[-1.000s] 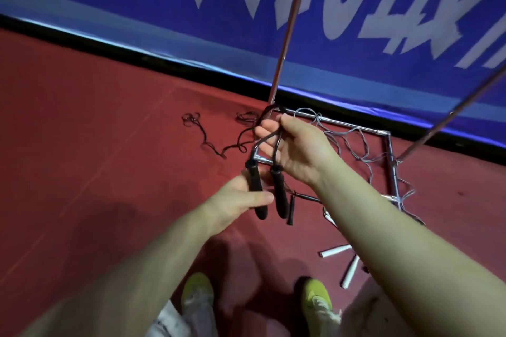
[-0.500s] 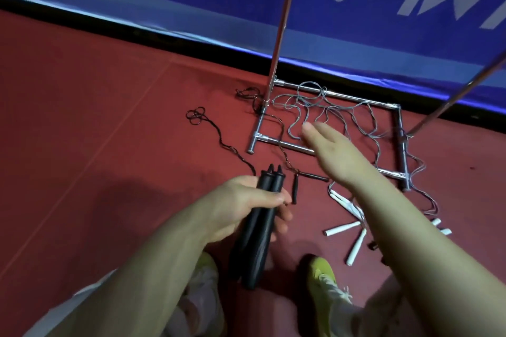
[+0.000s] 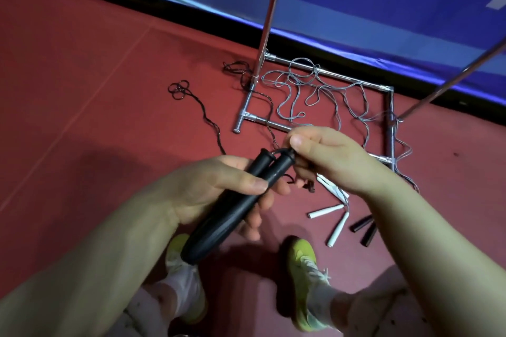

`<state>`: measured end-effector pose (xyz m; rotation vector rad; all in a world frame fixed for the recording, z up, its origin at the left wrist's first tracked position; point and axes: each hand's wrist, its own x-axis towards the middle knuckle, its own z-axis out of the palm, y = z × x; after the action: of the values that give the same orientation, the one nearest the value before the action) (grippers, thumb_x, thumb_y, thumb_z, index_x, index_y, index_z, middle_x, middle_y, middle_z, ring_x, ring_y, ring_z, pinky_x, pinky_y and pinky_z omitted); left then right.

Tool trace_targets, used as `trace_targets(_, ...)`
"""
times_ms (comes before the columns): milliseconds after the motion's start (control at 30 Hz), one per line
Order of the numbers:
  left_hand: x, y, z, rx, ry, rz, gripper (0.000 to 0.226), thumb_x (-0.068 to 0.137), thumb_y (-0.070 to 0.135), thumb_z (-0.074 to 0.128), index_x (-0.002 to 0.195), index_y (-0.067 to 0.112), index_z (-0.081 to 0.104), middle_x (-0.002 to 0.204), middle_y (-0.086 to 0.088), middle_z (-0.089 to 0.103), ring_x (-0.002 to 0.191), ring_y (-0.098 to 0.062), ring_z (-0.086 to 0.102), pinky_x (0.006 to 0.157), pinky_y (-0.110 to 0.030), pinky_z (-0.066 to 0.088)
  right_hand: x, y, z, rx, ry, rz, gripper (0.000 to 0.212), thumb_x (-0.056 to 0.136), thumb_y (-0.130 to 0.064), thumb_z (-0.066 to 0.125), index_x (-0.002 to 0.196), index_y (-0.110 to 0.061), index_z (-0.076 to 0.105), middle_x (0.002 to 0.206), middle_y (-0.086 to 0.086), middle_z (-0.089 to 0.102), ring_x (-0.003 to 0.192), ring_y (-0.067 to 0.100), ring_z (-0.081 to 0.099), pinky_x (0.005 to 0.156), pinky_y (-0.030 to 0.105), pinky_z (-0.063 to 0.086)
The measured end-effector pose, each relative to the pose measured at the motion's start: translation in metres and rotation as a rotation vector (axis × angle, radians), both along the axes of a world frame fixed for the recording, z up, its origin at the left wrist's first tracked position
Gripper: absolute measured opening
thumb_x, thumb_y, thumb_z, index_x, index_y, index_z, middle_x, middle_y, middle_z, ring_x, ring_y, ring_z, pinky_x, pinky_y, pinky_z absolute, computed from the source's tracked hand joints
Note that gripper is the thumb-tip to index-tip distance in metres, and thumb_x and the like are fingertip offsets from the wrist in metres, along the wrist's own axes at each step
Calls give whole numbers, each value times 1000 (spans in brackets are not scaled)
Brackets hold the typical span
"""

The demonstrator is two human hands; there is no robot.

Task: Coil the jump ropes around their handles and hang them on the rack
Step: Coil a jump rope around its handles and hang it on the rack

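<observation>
My left hand (image 3: 219, 189) grips two black jump-rope handles (image 3: 232, 208) held side by side, their tops pointing up and to the right. My right hand (image 3: 331, 159) pinches the black cord right at the handle tops. That thin black cord (image 3: 204, 112) trails off over the red floor to the left of the rack. The chrome rack base (image 3: 273, 124) lies on the floor ahead, with two upright poles (image 3: 269, 12) rising from it. A grey rope (image 3: 315, 90) sprawls tangled across the base.
White handles (image 3: 325, 210) and two dark handles (image 3: 364, 228) lie on the floor near my right foot. My yellow shoes (image 3: 304, 262) stand below the hands. A blue banner wall (image 3: 356, 3) runs behind the rack.
My right hand came back from the rack base and took the cord at the handle tops. The left hand has kept its grip on the handles, which now lie more tilted.
</observation>
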<state>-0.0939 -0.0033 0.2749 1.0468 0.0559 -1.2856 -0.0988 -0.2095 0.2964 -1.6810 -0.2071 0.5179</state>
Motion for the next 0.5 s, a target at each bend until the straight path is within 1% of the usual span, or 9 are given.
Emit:
trace_targets(33,-3,-1,0,-22,1,-2,35,72,16,66,104,4,65,83,-17,53,68,-33,61,66,-46,54,-1,-1,-3,-36,-26,-31,30,90,-30,43,63,-25,54,52,-1,39,47,20,40,44,27,39)
trace_targets(133,-13,-5,7,-101,7,14,20,73,9,58,86,11,73,72,-10,59,60,-25,64,56,-39,57,-4,0,-6,-123,-106,-74,30,91,-34,40,67,-17,45,50,-9,39,47,16,38,44,25,36)
trace_targets(200,-15,-8,10,-233,18,78,17,70,7,68,85,14,73,68,-4,60,58,-19,62,56,-36,57,-5,2,-11,-125,-97,-99,37,92,-40,34,67,-14,42,50,-8,40,46,13,39,46,21,37)
trace_targets(267,-10,-6,8,-380,21,157,30,64,14,81,92,14,72,69,-1,59,58,-15,59,56,-33,56,-6,3,-19,-161,-26,-90,56,88,-65,26,66,-18,47,48,-6,43,45,14,43,48,20,36)
trace_targets(333,-4,-4,5,-442,18,239,36,62,19,83,96,15,72,68,2,56,57,-11,56,55,-29,53,-5,6,-28,-195,51,-40,75,68,-92,19,62,-25,53,46,-3,46,44,12,49,48,20,36)
trace_targets(367,-1,-3,3,-451,8,269,38,62,20,83,98,15,72,68,3,55,56,-10,55,54,-28,52,-4,8,-30,-206,72,-12,81,59,-98,17,62,-27,55,46,-3,48,44,10,50,48,18,36)
trace_targets(400,0,-3,3,-449,4,288,40,63,19,82,101,13,72,68,3,54,56,-10,54,54,-28,52,-5,10,-31,-246,72,12,84,57,-100,14,63,-28,58,46,-3,50,44,9,51,49,17,36)
trace_targets(433,0,-5,3,-434,-3,302,42,65,16,80,106,11,71,68,2,53,55,-11,54,54,-28,51,-7,11,-29,-293,46,36,85,61,-97,11,66,-28,60,47,-4,51,45,7,50,50,16,36)
trace_targets(500,2,-5,3,-342,-30,347,45,70,4,70,114,7,65,67,1,52,54,-12,52,51,-29,50,-9,13,-21,-365,-3,84,82,77,-83,7,74,-22,62,50,-6,51,49,8,47,55,17,35)
